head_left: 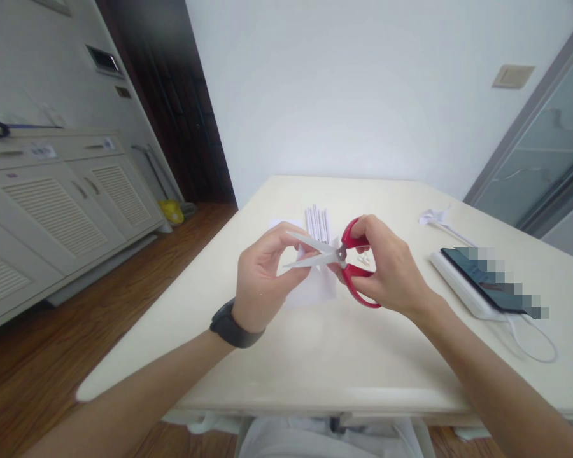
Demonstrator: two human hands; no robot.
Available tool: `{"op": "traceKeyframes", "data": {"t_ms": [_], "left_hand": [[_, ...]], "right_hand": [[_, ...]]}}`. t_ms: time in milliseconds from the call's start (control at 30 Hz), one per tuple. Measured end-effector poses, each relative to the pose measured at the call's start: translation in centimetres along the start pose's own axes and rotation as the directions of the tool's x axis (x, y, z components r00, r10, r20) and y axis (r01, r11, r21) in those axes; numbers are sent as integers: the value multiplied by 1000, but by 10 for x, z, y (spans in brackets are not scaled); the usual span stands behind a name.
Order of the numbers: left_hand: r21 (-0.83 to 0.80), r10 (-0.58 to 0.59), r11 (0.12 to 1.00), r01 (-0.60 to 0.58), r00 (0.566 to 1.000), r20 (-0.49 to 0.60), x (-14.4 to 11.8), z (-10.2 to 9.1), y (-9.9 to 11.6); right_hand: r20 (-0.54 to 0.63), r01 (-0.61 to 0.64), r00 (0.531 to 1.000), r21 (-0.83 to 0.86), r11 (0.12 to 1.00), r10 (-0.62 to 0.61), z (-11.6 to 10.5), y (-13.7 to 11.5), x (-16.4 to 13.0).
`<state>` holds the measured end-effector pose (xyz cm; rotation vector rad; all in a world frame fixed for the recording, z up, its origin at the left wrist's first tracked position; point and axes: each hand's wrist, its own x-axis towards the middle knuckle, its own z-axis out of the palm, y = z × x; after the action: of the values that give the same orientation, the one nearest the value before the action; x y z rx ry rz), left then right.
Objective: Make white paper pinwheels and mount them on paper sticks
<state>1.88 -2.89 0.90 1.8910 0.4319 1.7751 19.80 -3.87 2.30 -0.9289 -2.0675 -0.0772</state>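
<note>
My right hand [386, 267] grips a pair of scissors [353, 289] by its red handle loops. The blades are spread apart and point left, crossing in front of my left hand [267, 264]. The fingers of that hand are curled, thumb toward index finger, on what looks like a small piece of white paper, mostly hidden by the blades. Beneath the hands, a white paper sheet [315, 292] shows on the table. Just beyond them lie several thin rolled paper sticks [318, 222] side by side. Tiny white scraps [364, 258] are partly visible by the right fingers.
On the right of the cream table [248, 375], a phone [482, 280] rests on a white box-like block [463, 292] with a white cable [544, 361] attached. Farther back is a white paper flower-like piece on a stem [434, 218]. A wall [344, 89] stands behind the table.
</note>
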Motion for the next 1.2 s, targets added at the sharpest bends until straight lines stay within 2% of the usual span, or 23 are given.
{"op": "traceKeyframes", "data": {"t_ms": [533, 1200], "left_hand": [[-45, 50, 998, -50, 999, -11, 1, 2, 1], [-40, 39, 998, -39, 999, 3, 0, 2, 0]], "right_hand": [[-38, 27, 999, -12, 1000, -27, 1, -1, 0], [-52, 23, 998, -26, 999, -24, 1, 0, -1]]}}
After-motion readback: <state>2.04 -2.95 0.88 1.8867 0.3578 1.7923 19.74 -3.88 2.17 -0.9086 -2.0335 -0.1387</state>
